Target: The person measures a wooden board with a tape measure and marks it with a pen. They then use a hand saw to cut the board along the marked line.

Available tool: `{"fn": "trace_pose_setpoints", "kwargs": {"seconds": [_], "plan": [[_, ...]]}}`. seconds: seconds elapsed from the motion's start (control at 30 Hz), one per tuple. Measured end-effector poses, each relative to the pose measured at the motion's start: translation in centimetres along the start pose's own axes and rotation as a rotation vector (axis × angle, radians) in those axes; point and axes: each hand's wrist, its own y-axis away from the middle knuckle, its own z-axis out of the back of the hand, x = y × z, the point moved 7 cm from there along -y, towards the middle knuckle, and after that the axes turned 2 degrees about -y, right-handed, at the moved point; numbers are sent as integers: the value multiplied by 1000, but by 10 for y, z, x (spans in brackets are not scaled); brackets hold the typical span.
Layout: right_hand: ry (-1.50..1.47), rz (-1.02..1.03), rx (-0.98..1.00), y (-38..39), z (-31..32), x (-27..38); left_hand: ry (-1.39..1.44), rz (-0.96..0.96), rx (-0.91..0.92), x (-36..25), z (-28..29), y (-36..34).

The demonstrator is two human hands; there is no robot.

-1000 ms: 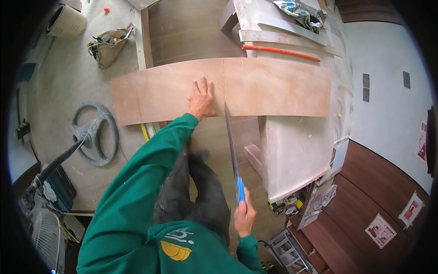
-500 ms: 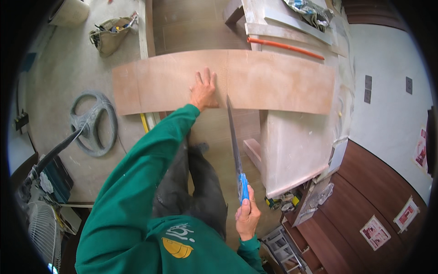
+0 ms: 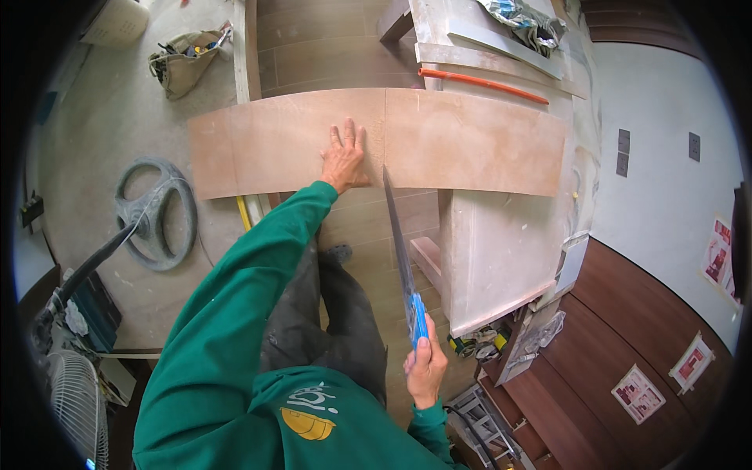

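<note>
A long light-brown wooden board lies crosswise in front of me, bridging two supports. A thin line crosses it near the middle, with what looks like sawdust just left of it. My left hand rests flat on the board left of that line, fingers spread. In my right hand is the blue handle of a hand saw, fingers wrapped round it. The blade slants away from me, its far end meeting the board's near edge at the line. Any part of the blade under the board is hidden.
A dusty white bench supports the board's right part, with an orange tube beyond. To the left are a tool bag, a grey wheel-shaped tool head and a fan. A stepladder stands lower right.
The whole view has shifted slightly. My left hand stays flat on the board, and my right hand keeps its hold on the saw, whose position at the near edge is almost the same.
</note>
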Motion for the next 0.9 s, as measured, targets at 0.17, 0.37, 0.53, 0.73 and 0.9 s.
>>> {"fn": "trace_pose_setpoints", "kwargs": {"seconds": [0.17,0.37,0.53,0.73,0.9], "plan": [[132,467,-19,-164,-66,22,28,-45,26,-15,-3,0],[100,373,-3,-168,-79,23,46,-48,5,-5,11,-12],[13,120,-21,-11,-9,0,-21,-18,29,0,1,-3],[117,407,-82,-174,-67,-33,-52,-58,58,-19,-15,-1],[13,441,-112,-179,-88,-58,22,-53,-30,5,0,-12]]}}
